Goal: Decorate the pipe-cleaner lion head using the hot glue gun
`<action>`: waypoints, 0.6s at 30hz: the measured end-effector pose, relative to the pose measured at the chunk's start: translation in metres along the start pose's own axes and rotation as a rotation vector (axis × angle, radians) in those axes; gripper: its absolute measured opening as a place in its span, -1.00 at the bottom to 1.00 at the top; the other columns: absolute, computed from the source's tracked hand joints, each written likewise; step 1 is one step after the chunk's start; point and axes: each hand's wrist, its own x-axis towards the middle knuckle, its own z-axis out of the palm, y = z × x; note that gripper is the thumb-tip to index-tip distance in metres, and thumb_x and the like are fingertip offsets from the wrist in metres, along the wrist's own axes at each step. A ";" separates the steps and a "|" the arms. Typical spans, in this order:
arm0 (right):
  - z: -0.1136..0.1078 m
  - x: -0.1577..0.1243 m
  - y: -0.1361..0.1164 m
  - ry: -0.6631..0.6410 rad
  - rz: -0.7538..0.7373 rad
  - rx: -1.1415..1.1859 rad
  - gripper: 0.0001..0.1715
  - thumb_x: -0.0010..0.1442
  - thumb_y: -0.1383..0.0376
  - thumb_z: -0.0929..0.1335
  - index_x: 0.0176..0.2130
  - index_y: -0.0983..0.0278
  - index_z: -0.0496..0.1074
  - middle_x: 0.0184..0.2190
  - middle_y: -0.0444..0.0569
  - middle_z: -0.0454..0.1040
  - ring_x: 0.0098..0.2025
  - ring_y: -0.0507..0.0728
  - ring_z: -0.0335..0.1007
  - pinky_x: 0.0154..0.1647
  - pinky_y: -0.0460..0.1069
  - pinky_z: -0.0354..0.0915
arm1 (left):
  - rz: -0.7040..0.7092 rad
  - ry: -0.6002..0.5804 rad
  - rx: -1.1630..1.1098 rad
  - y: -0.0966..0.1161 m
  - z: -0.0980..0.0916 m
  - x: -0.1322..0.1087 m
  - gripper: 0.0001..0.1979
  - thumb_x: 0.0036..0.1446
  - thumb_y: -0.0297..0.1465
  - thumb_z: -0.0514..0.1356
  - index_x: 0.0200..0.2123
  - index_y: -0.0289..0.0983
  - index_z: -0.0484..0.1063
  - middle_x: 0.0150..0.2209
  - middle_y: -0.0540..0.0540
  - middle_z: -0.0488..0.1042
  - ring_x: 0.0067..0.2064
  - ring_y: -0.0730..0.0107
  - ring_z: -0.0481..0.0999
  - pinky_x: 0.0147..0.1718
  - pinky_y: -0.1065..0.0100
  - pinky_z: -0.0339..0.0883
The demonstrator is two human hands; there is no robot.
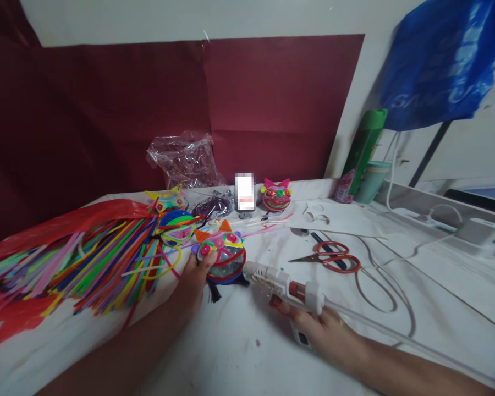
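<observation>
My left hand grips a round clear craft ball decorated as a cat face, with orange ears, pink button eyes and coloured strips. It rests on the white table. My right hand is closed around a white glue gun. The gun's nozzle points left and touches the ball's right side. A clear glue stick juts out behind the gun.
A heap of coloured plastic strips on red plastic lies at left. Two similar craft faces sit behind it, another near a phone. Red-handled scissors and a white cable lie right.
</observation>
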 end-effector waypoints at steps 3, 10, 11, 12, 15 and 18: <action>0.000 0.000 0.002 0.011 0.067 -0.015 -0.47 0.09 -0.05 0.22 -0.25 0.24 0.54 -0.30 0.04 0.58 -0.29 0.25 0.51 -0.12 0.08 0.44 | 0.004 0.003 -0.010 -0.001 -0.001 0.001 -0.63 -0.14 -0.38 0.41 -0.22 -0.23 0.42 -0.32 -0.06 0.60 -0.18 0.19 0.60 -0.20 0.33 0.46; 0.004 -0.003 0.011 0.026 0.107 0.024 -0.44 0.08 -0.05 0.25 -0.10 0.20 0.54 -0.28 0.01 0.60 -0.14 0.30 0.52 -0.08 0.09 0.44 | -0.008 -0.005 0.018 -0.002 -0.004 0.000 -0.65 -0.13 -0.29 0.42 -0.28 -0.24 0.42 -0.46 -0.01 0.55 -0.29 0.22 0.61 -0.30 0.35 0.46; 0.004 -0.004 0.011 0.033 0.109 0.017 -0.44 0.08 -0.05 0.26 -0.09 0.19 0.54 -0.25 0.01 0.61 -0.12 0.31 0.51 -0.03 0.10 0.42 | -0.011 -0.006 0.022 -0.002 -0.003 0.000 -0.67 -0.13 -0.29 0.41 -0.30 -0.24 0.41 -0.46 -0.02 0.56 -0.28 0.21 0.61 -0.29 0.34 0.46; 0.004 -0.004 0.012 0.050 0.123 0.009 -0.43 0.07 -0.05 0.27 -0.06 0.19 0.53 -0.21 0.01 0.61 -0.12 0.31 0.51 -0.01 0.11 0.41 | -0.013 -0.007 0.027 -0.001 -0.003 0.000 -0.69 -0.11 -0.29 0.41 -0.31 -0.24 0.41 -0.44 -0.04 0.57 -0.25 0.20 0.61 -0.26 0.32 0.47; 0.001 -0.003 0.013 0.021 0.120 0.008 -0.44 0.09 -0.03 0.27 -0.08 0.22 0.53 -0.27 0.01 0.60 -0.22 0.27 0.54 -0.01 0.10 0.41 | -0.022 -0.013 0.047 -0.001 -0.003 0.000 -0.71 -0.09 -0.29 0.40 -0.33 -0.25 0.42 -0.40 -0.09 0.59 -0.19 0.14 0.61 -0.22 0.29 0.48; -0.001 -0.001 0.012 -0.007 0.047 0.006 -0.50 0.12 0.02 0.25 -0.13 0.23 0.54 -0.33 -0.01 0.59 -0.24 0.24 0.52 -0.02 0.08 0.41 | -0.012 -0.024 0.050 -0.003 -0.004 0.001 -0.69 -0.08 -0.28 0.40 -0.29 -0.25 0.41 -0.36 -0.10 0.60 -0.19 0.15 0.62 -0.20 0.28 0.47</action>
